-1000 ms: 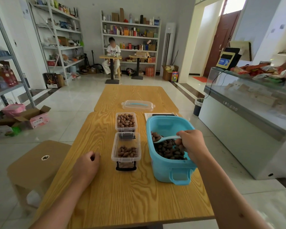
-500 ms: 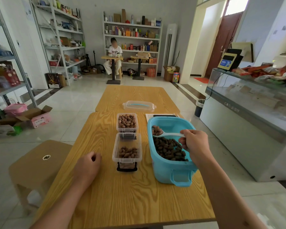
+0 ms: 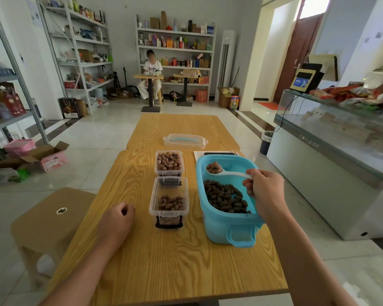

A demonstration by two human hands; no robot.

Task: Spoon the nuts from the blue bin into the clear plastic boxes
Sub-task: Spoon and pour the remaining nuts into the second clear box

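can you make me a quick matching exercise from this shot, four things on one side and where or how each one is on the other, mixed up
Things:
1. white spoon
2. near clear box
3. far clear box
4. clear lid

States:
A. filled almost to the top with nuts
B. lying on the table beyond both boxes
C. loaded with nuts, held over the blue bin by the right hand
D. only partly filled with nuts

Pairs: 1-C, 2-D, 3-A, 4-B

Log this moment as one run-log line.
right hand: holds white plastic spoon of nuts over blue plastic bin | left hand: idle on wooden table
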